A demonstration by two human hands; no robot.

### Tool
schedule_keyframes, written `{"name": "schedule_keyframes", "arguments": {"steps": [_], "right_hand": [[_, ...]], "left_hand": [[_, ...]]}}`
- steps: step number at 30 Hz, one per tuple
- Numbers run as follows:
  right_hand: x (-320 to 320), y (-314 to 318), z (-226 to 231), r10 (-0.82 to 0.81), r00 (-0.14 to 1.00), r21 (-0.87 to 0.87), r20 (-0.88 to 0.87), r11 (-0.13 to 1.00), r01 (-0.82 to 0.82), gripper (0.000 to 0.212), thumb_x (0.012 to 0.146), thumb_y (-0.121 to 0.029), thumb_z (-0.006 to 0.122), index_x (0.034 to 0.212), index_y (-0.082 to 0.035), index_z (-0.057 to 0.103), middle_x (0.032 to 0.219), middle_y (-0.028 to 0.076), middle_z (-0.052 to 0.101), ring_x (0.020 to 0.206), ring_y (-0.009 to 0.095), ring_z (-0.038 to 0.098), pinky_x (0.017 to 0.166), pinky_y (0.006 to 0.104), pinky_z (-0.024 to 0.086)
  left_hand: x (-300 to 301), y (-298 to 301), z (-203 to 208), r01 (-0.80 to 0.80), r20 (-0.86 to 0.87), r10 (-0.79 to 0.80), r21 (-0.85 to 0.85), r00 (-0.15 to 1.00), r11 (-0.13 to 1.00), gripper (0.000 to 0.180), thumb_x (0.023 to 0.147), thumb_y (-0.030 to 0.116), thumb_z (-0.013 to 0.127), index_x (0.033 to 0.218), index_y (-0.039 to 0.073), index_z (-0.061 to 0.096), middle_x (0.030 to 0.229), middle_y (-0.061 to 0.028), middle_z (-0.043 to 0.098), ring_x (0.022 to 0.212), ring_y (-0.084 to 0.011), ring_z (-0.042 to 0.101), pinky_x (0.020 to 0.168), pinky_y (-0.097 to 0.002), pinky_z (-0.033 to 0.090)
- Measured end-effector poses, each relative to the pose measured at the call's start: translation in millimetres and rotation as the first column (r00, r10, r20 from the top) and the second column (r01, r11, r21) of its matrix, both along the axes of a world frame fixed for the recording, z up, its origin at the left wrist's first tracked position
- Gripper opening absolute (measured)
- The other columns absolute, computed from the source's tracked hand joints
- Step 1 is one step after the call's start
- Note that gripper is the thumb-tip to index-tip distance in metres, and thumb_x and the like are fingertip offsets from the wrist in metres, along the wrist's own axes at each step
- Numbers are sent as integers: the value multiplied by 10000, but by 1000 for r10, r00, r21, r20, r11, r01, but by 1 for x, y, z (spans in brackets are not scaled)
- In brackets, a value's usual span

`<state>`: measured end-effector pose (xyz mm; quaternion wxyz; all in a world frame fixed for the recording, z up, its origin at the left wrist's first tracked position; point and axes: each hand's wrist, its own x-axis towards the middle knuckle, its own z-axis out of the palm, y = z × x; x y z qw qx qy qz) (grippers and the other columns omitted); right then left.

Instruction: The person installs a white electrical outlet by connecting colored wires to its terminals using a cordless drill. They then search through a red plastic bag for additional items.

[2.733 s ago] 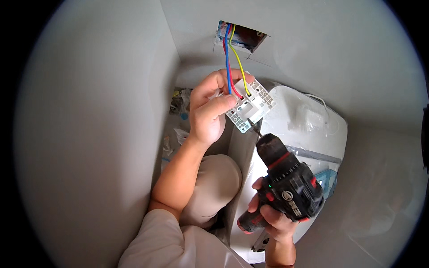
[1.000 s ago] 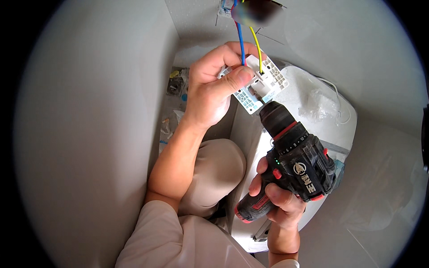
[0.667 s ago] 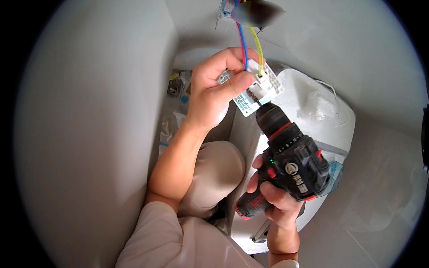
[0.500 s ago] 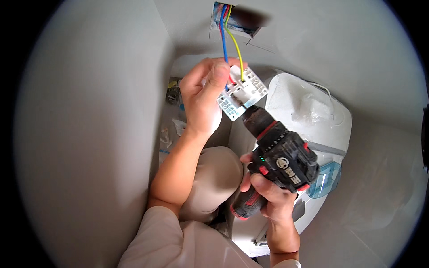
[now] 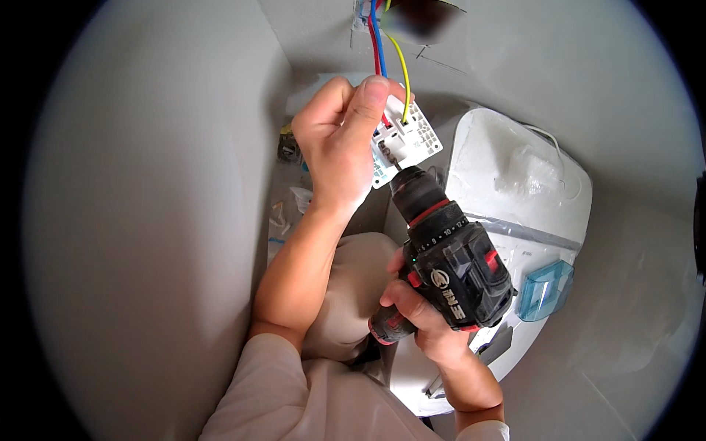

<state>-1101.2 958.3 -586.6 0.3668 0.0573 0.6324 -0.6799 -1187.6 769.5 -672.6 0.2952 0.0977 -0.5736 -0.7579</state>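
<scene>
My left hand (image 5: 334, 143) pinches the upper edge of a white wall socket (image 5: 422, 143), its back turned up toward me. Blue (image 5: 380, 48), red (image 5: 376, 55) and yellow (image 5: 404, 70) wires run from the wall down to the socket. The red and yellow ones enter its terminals; my fingers partly cover the blue one. A black and red cordless drill (image 5: 460, 272) is gripped in my right hand (image 5: 423, 312). Its bit (image 5: 389, 154) lies over the socket's back, pointing up toward the terminals; whether the tip touches a screw cannot be made out.
The wires come from a wall box (image 5: 362, 16) at the top. On the right stands a white toilet-shaped fixture (image 5: 471, 158) with a translucent blue box (image 5: 546, 290) on it. A grey wall (image 5: 154, 220) rises close on the left. Small scraps (image 5: 279, 217) lie below my left forearm.
The drill has shifted slightly left and up, its body turned a little more upright. The socket has moved slightly up and tilted. Both hands keep their holds.
</scene>
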Motion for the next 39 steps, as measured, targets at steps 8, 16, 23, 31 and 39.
{"name": "schedule_keyframes", "arguments": {"steps": [8,16,23,31,39], "right_hand": [[-6,4,-1,8,1000,-55,28,998,-7,242,922,26,622,1157,-27,597,897,25,620,807,124,638,694,304,526],[-7,8,-4,60,998,-52,-9,997,-61,257,922,23,628,1172,-26,592,905,29,631,806,123,640,697,304,528],[-9,8,-1,-4,1000,-87,3,996,4,250,915,55,637,1150,-30,620,925,25,620,807,126,643,691,312,531],[-6,9,-4,-88,990,-220,112,969,111,322,894,57,696,1198,-12,615,1012,49,654,804,137,673,696,318,548],[-1,-5,1,-95,993,-125,68,987,103,315,883,50,706,1183,-16,635,986,30,644,811,131,668,700,324,542]], "left_hand": [[-2,5,4,-36,-39,37,28,999,999,354,1053,165,623,736,27,547,880,-181,765,636,-78,595,597,-257,495],[0,5,-5,-21,-62,23,43,998,999,352,1038,131,643,724,43,510,906,-197,764,677,-97,626,610,-267,514],[0,10,4,-27,-74,38,138,997,990,402,1003,91,693,700,42,434,912,-203,761,747,-104,653,649,-283,541],[1,-1,11,31,-75,-17,179,997,983,274,998,96,685,784,17,532,986,-256,757,803,-191,723,724,-326,586],[3,-12,12,7,38,-20,307,999,952,230,1002,143,687,882,-53,680,944,-222,766,736,-168,697,693,-321,570]]}}
